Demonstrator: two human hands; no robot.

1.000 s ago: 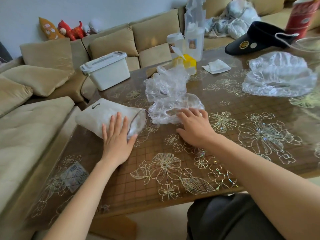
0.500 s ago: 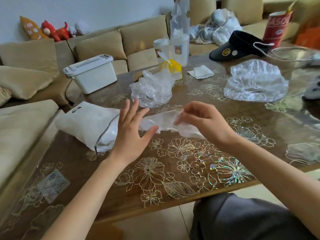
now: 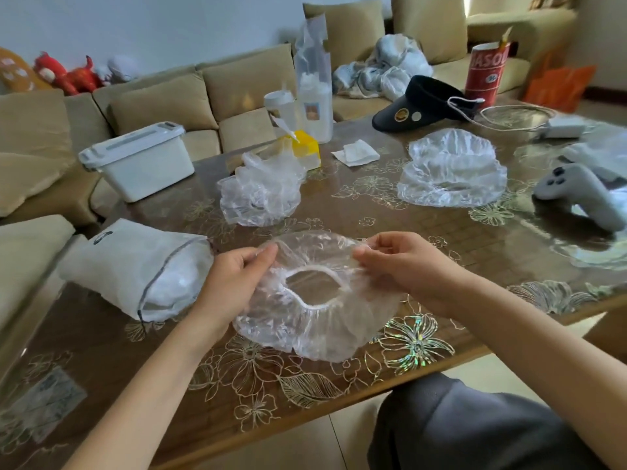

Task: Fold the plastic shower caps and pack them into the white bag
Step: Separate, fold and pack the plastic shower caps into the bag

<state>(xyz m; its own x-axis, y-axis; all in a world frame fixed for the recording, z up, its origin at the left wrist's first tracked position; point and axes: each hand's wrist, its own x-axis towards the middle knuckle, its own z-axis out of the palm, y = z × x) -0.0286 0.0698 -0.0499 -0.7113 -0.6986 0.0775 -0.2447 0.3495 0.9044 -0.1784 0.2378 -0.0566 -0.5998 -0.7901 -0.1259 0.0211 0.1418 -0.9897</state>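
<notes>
While the shower cap point(image 3: 315, 310) hangs spread between our hands just above the table point(image 3: 373, 205), our left hand point(image 3: 230, 283) pinches its left rim; our right hand point(image 3: 403, 266) pinches the right; the white bag point(image 3: 135, 266) lies just left, mouth open.

Left hand point(image 3: 234, 283) and right hand point(image 3: 405, 266) join bare forearms point(image 3: 146, 391) above dark grey trousers point(image 3: 475, 432).

Free table point(image 3: 342, 212) between crumpled cap point(image 3: 259, 195) (left) and spread cap point(image 3: 451, 169)

Tan corner sofa point(image 3: 247, 130) with loose cushions point(image 3: 159, 106); behind the sofa, pale wall point(image 3: 169, 25); on the sofa's back, red stuffed toys point(image 3: 64, 74); before the sofa, glossy flower-patterned surface point(image 3: 339, 205).
</notes>
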